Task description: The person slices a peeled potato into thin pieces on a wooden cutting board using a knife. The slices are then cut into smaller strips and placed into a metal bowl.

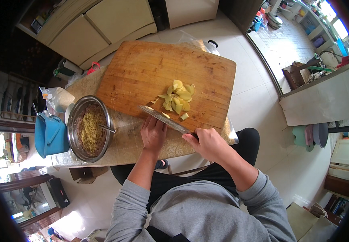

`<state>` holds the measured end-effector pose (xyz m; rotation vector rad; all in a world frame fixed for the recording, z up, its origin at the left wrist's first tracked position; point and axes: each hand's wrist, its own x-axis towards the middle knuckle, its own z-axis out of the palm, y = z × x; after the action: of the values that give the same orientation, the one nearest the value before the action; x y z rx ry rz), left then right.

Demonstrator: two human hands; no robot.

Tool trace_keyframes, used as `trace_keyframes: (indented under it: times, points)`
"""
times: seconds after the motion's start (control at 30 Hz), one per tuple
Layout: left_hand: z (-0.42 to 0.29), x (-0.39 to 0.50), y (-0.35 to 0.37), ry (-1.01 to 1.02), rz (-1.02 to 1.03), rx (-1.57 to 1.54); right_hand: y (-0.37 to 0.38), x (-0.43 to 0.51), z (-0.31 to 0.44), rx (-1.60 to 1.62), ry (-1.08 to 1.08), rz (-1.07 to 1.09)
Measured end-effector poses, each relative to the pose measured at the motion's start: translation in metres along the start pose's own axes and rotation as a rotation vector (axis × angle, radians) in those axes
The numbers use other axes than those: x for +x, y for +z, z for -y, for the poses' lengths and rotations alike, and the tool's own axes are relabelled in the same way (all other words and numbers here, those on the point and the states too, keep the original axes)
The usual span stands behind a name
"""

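Note:
My right hand (208, 143) grips the dark handle of a kitchen knife (169, 120). Its broad blade slants across the near edge of a wooden cutting board (165, 63). Against the near side of the blade is my left hand (154, 133), fingertips hidden behind the metal; whether they hold anything cannot be seen. Just beyond the blade lies a loose pile of pale yellow slices (179, 96), which look like ginger or potato. A few small pieces lie close to the blade, one of them a cut chunk (184, 116) near the handle end.
Left of the board, a steel bowl (110, 116) holds minced meat topped with yellow chopped bits, a metal utensil handle (107, 128) leaning over its rim. Beside it are a blue plastic bucket (49, 136) and a plastic bag (60, 98). A patterned cloth (126, 142) covers the table.

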<state>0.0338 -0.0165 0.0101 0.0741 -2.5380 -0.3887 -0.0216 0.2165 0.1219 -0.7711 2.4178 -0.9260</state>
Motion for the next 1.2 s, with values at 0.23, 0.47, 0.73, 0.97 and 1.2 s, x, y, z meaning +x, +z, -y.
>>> trace_keyframes:
  times: [0.23,0.47,0.73,0.97,1.2]
  points:
    - [0.003,-0.001,0.002,-0.012,0.018,0.012,0.008,0.017,-0.006,-0.038,0.003,0.037]
    - [-0.001,0.003,0.000,0.018,-0.005,-0.018,0.029,0.048,-0.015,0.020,0.021,0.050]
    - [-0.004,0.002,0.000,0.004,-0.056,-0.022,0.017,0.030,-0.021,0.109,0.033,-0.048]
    - [-0.001,-0.001,0.003,0.011,-0.040,0.007,0.015,0.018,-0.013,0.096,-0.044,-0.031]
    - [-0.002,0.000,0.002,0.006,-0.040,-0.004,0.009,0.017,-0.009,0.034,-0.014,-0.006]
